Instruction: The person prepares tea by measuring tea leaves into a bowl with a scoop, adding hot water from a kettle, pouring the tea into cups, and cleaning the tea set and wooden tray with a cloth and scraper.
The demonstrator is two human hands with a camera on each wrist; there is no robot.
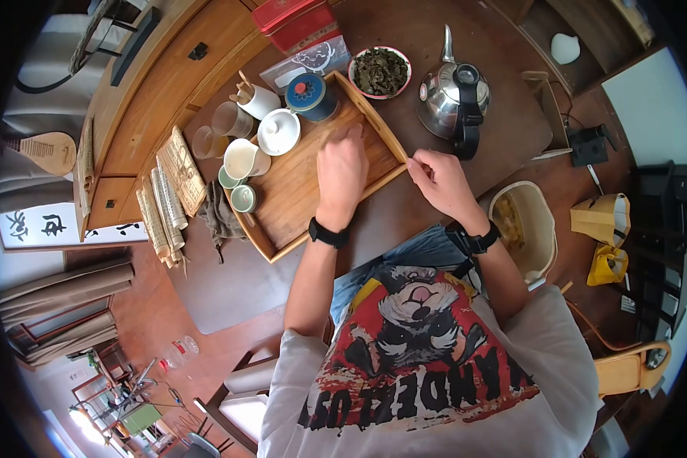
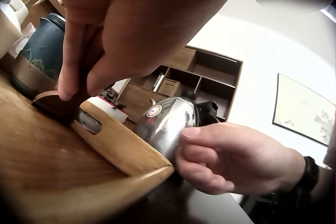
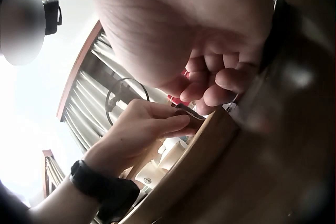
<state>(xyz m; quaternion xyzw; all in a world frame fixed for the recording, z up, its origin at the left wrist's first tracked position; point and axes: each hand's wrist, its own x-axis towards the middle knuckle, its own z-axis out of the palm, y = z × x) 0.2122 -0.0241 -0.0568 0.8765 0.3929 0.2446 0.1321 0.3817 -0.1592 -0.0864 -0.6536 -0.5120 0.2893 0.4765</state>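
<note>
Over the wooden tray (image 1: pixel 298 202), my left hand (image 1: pixel 342 172) points its fingers down and pinches a thin brown piece with a rounded edge (image 2: pixel 59 108), low over the tray floor. Its exact kind I cannot tell. Just past the fingers stands a blue lidded canister (image 1: pixel 311 99). My right hand (image 1: pixel 441 183) hangs at the tray's right corner, fingers loosely curled and holding nothing. Also on the tray are a white lidded bowl (image 1: pixel 278 133), a white pitcher (image 1: pixel 246 159), small green cups (image 1: pixel 243 198) and a white holder with wooden tools (image 1: pixel 259 101).
Beyond the tray sits a red-rimmed bowl of dark tea leaves (image 1: pixel 380 72). A steel kettle (image 1: pixel 439 99) with a black handle stands to the right. A red tin (image 1: pixel 294 23) is at the back, bamboo rolls (image 1: pixel 160 206) at the left. A bin (image 1: pixel 527 229) stands beside the table.
</note>
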